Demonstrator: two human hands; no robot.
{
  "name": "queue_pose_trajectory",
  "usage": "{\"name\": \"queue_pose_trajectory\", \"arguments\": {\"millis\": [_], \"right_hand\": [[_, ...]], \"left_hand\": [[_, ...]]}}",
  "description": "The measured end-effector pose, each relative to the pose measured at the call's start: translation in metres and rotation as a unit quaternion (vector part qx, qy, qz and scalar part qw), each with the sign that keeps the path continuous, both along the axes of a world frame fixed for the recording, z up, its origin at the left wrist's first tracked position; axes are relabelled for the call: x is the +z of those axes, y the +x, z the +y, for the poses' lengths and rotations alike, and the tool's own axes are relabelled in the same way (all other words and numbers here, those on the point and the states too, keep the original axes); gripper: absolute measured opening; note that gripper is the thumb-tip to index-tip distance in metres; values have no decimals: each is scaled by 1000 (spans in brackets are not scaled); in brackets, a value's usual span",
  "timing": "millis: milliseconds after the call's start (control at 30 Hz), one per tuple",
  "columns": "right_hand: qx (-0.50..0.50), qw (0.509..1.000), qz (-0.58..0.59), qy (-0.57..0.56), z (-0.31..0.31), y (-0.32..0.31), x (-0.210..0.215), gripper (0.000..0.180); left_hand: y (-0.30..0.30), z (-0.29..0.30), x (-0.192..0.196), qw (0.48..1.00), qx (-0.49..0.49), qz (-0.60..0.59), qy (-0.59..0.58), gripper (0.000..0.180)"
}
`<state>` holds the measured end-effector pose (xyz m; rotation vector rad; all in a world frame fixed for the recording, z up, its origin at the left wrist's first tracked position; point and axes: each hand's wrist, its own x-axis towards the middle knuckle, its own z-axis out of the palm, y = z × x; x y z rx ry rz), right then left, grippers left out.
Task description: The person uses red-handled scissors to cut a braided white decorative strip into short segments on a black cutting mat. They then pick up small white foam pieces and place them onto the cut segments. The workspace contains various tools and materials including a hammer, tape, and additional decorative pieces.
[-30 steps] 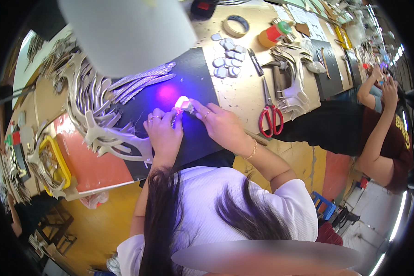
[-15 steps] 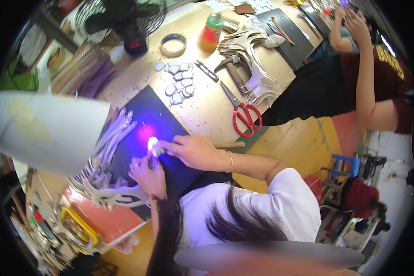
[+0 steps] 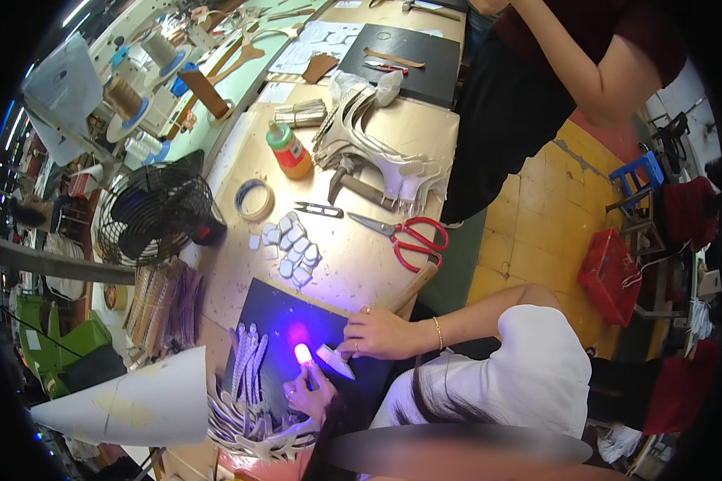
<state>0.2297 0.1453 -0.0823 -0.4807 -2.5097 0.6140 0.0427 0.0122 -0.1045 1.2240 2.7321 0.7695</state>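
Over a black mat [image 3: 257, 309], my left hand [image 3: 311, 391] pinches a small piece [image 3: 302, 353] that glares white in a violet-blue light, so its kind is hidden. To its right, my right hand [image 3: 381, 335] grips a flat, pale, wedge-shaped piece [image 3: 335, 361] with a slanted lower edge, apart from the glaring one. Braided pale straps [image 3: 250, 361] lie beside my left hand, above a stack of pale cut strap pieces [image 3: 257, 442]. Beyond the mat sits a cluster of small whitish rounded tabs [image 3: 297, 250].
Across the table lie red-handled scissors [image 3: 413, 240], thread snips [image 3: 319, 210], a hammer [image 3: 361, 186], a tape roll [image 3: 254, 200], a green-capped bottle [image 3: 289, 151] and stacked cut pieces [image 3: 377, 148]. A fan [image 3: 156, 212] and a white cone-shaped shade [image 3: 136, 401] stand left. Another person stands far right.
The view has swung, showing more of the far table. My hands, close together before at the lit spot, are now apart, the right one drawn to the right with the wedge-shaped piece.
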Motion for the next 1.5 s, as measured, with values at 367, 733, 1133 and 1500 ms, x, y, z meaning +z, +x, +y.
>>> {"name": "queue_pose_trajectory", "arguments": {"millis": [367, 733, 1133, 1500], "right_hand": [[-284, 924, 128, 220, 192, 11, 96, 9], [-405, 899, -121, 114, 381, -33, 32, 16], [-439, 886, 19, -146, 415, -24, -9, 31], [-304, 874, 235, -297, 434, -9, -23, 38]], "left_hand": [[14, 4, 15, 1000, -12, 15, 16, 22], [9, 1, 8, 998, -28, 47, -7, 22], [18, 4, 18, 1000, 6, 9, -19, 25], [21, 5, 18, 1000, 19, 15, -5, 22]]}}
